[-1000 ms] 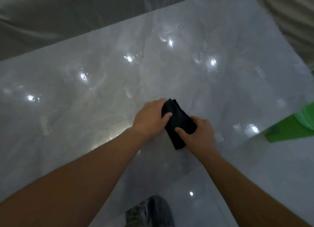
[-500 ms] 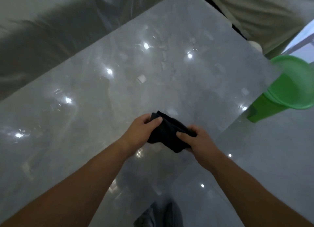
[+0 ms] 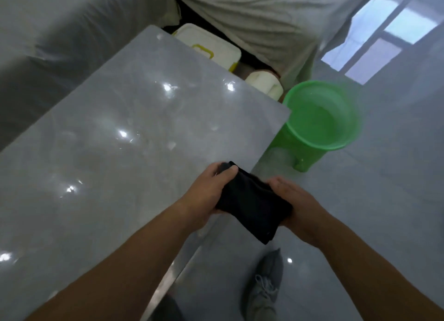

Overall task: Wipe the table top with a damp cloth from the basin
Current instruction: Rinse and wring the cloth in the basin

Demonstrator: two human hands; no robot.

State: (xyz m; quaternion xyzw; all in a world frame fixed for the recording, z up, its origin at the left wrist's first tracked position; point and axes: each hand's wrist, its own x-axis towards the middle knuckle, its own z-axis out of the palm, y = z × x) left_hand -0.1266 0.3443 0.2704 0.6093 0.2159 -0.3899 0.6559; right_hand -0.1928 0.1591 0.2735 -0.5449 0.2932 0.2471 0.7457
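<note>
A folded black cloth [image 3: 252,201] is held between both hands, off the table and over its near right edge. My left hand [image 3: 207,191] grips the cloth's far end, thumb on top. My right hand [image 3: 296,199] holds the cloth's right side, fingers stretched along it and partly under it. The glossy grey table top [image 3: 132,140] fills the left and middle of the view. A green basin [image 3: 322,115] with water in it stands on a green stool beyond the table's right corner.
Plastic-covered furniture [image 3: 60,32] lines the far left side. White plastic containers [image 3: 211,47] sit on the floor behind the table's far edge, under a draped sheet [image 3: 264,15]. My grey shoe [image 3: 265,289] is on the tiled floor below.
Both hands lifted the cloth off the table top and carried it toward the right edge. The view swung right, bringing the whole basin and the white containers into sight.
</note>
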